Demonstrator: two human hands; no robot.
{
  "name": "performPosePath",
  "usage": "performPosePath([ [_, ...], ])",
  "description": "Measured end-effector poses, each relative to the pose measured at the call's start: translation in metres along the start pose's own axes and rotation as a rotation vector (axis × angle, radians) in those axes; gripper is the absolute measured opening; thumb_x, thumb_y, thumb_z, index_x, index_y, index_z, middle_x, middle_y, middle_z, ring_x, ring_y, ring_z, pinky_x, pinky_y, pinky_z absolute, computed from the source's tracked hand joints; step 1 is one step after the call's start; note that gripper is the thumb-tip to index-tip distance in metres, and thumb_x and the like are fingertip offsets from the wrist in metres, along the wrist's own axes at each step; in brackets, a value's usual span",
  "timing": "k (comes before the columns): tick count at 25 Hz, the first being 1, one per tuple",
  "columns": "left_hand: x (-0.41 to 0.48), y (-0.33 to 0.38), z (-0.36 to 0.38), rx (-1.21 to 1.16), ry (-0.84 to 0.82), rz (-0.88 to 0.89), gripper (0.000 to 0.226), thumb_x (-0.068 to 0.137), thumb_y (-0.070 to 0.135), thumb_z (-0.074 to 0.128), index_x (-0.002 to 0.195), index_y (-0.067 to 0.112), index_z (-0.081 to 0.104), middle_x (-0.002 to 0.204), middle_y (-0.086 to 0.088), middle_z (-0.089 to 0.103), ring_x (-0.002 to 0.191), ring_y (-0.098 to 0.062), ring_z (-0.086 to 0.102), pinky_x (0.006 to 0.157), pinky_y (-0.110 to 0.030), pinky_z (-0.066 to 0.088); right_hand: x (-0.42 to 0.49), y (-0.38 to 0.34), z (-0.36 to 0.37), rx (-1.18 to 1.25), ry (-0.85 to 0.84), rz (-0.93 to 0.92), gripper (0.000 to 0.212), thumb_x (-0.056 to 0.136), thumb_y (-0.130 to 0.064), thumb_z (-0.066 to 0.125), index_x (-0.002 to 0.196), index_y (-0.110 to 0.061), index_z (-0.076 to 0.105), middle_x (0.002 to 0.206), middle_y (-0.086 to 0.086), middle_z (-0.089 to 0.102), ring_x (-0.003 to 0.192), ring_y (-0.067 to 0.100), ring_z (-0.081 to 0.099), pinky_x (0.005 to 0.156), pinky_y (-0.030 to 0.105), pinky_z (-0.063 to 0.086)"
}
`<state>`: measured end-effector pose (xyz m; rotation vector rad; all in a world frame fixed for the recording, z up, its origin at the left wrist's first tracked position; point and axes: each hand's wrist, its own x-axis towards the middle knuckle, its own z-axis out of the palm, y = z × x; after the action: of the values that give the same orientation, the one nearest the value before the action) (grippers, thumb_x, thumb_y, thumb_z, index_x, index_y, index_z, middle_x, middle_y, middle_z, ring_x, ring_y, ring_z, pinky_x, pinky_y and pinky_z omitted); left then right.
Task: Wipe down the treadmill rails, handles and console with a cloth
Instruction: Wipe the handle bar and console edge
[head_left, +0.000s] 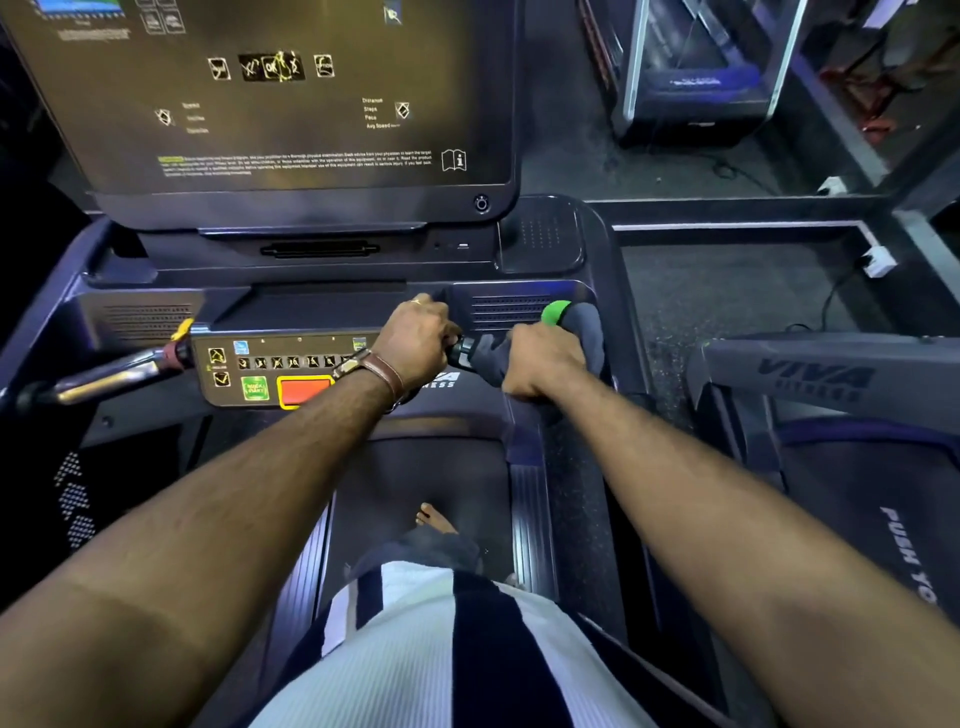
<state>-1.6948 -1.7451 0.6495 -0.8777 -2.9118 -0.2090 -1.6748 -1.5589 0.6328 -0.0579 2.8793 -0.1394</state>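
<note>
I stand on a dark treadmill facing its large console screen (291, 104). Below it lies the button panel (280, 371) with green and red keys. My right hand (540, 361) is wrapped around a grey cloth (587, 332) pressed over the right handle, whose green tip (557, 313) pokes out above the cloth. My left hand (418, 338), with a brown watch strap on the wrist, grips the inner end of that same handle (461, 353) beside the panel. The left handle (109, 371), silver with a yellow tip, juts out at the far left, untouched.
The belt (415, 478) runs under my bare foot (434, 519), with ribbed side rails (530, 514) along it. A second treadmill (821, 384) stands close on the right. Cables and a white plug (878, 261) lie on the floor beyond.
</note>
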Motion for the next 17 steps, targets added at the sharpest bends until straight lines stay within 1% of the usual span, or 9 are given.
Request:
performPosePath([
  [1, 0.000, 0.000, -0.001, 0.000, 0.001, 0.009, 0.014, 0.068, 0.005, 0.061, 0.068, 0.014, 0.072, 0.067, -0.009, 0.058, 0.066, -0.033, 0.052, 0.055, -0.035, 0.042, -0.008, -0.006, 0.015, -0.063, 0.173, 0.012, 0.033, 0.066, -0.029, 0.073, 0.097, -0.024, 0.063, 0.093, 0.003, 0.068, 0.087, 0.026, 0.065, 0.073, 0.033, 0.048],
  [3, -0.001, 0.000, -0.002, 0.008, -0.024, 0.010, 0.014, 0.067, 0.004, 0.062, 0.069, 0.013, 0.072, 0.067, -0.010, 0.059, 0.066, -0.033, 0.052, 0.055, -0.036, 0.043, -0.028, -0.020, 0.034, -0.159, 0.303, 0.081, 0.032, 0.068, -0.031, 0.078, 0.095, -0.025, 0.063, 0.091, 0.003, 0.067, 0.087, 0.026, 0.062, 0.079, 0.037, 0.046],
  [4, -0.001, 0.001, -0.002, 0.011, -0.028, 0.005, 0.014, 0.068, 0.004, 0.061, 0.070, 0.012, 0.073, 0.069, -0.010, 0.060, 0.067, -0.034, 0.053, 0.056, -0.037, 0.044, -0.026, -0.022, 0.030, -0.157, 0.277, 0.088, 0.031, 0.068, -0.030, 0.077, 0.096, -0.024, 0.063, 0.092, 0.004, 0.067, 0.089, 0.026, 0.063, 0.080, 0.037, 0.045],
  [6, 0.003, 0.000, -0.003, 0.019, -0.038, -0.019, 0.015, 0.071, 0.006, 0.059, 0.072, 0.011, 0.073, 0.071, -0.011, 0.061, 0.070, -0.034, 0.053, 0.058, -0.038, 0.045, -0.007, -0.023, -0.003, -0.084, 0.025, 0.021, 0.036, 0.064, -0.025, 0.073, 0.099, -0.020, 0.065, 0.099, 0.006, 0.070, 0.094, 0.026, 0.067, 0.078, 0.033, 0.049],
  [8, 0.002, -0.001, -0.003, 0.007, -0.013, -0.011, 0.013, 0.071, 0.008, 0.060, 0.069, 0.010, 0.072, 0.069, -0.011, 0.060, 0.068, -0.034, 0.053, 0.056, -0.037, 0.044, 0.008, -0.027, -0.026, -0.017, -0.169, 0.026, 0.043, 0.059, -0.021, 0.073, 0.102, -0.017, 0.067, 0.103, 0.006, 0.071, 0.096, 0.025, 0.069, 0.074, 0.030, 0.054],
  [9, 0.001, 0.000, -0.002, 0.003, -0.013, 0.004, 0.010, 0.070, 0.007, 0.061, 0.067, 0.010, 0.071, 0.068, -0.011, 0.059, 0.067, -0.033, 0.052, 0.054, -0.036, 0.044, 0.008, -0.030, -0.025, -0.013, -0.155, 0.046, 0.043, 0.060, -0.022, 0.073, 0.102, -0.017, 0.067, 0.104, 0.006, 0.071, 0.097, 0.025, 0.069, 0.076, 0.031, 0.054],
  [12, 0.000, -0.003, -0.002, -0.030, -0.058, 0.037, 0.008, 0.062, 0.006, 0.059, 0.062, 0.008, 0.067, 0.066, -0.011, 0.057, 0.064, -0.033, 0.051, 0.053, -0.033, 0.041, -0.009, -0.046, 0.011, -0.069, 0.180, 0.060, 0.035, 0.066, -0.026, 0.075, 0.100, -0.023, 0.064, 0.101, 0.006, 0.070, 0.097, 0.027, 0.064, 0.086, 0.039, 0.045],
  [14, -0.001, -0.007, -0.003, -0.082, -0.034, 0.012, 0.011, 0.059, 0.004, 0.055, 0.063, 0.006, 0.065, 0.069, -0.012, 0.058, 0.068, -0.034, 0.050, 0.056, -0.035, 0.043, -0.015, -0.056, 0.023, -0.122, 0.259, 0.060, 0.038, 0.065, -0.027, 0.077, 0.099, -0.024, 0.061, 0.098, 0.007, 0.069, 0.093, 0.028, 0.062, 0.083, 0.040, 0.042],
  [17, 0.000, -0.009, -0.008, -0.267, 0.047, -0.105, 0.024, 0.068, 0.005, 0.053, 0.087, 0.003, 0.068, 0.089, -0.016, 0.061, 0.086, -0.035, 0.052, 0.079, -0.034, 0.044, -0.006, -0.067, 0.021, -0.156, 0.327, -0.109, 0.048, 0.064, -0.028, 0.077, 0.107, -0.019, 0.057, 0.101, 0.006, 0.064, 0.092, 0.027, 0.060, 0.080, 0.040, 0.043],
])
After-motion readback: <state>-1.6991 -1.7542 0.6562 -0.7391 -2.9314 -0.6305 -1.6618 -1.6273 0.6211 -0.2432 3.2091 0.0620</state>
